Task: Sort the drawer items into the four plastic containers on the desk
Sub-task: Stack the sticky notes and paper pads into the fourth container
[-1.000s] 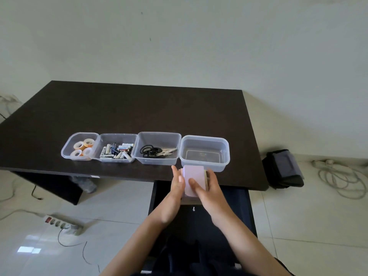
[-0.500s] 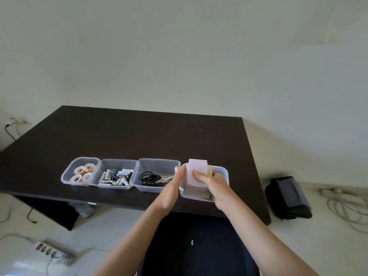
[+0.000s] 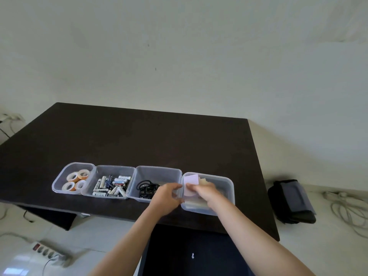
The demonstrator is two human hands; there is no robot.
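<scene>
A pale pink notepad stack (image 3: 190, 186) is gripped by the right hand (image 3: 205, 193) inside the rightmost container (image 3: 227, 183) on the counter (image 3: 139, 140); that container's near-left rim is pinched by the left hand (image 3: 166, 196).

Head-worn wide view, angled down over desk (image 3: 139, 140), hands close below

I see my right hand (image 3: 203, 191) inside the rightmost container (image 3: 227, 181), closed on a stack of pale paper pads (image 3: 191, 180). My left hand (image 3: 166, 193) grips that container's left wall. Left of it stand three more containers on the dark desk (image 3: 139, 140).
</scene>
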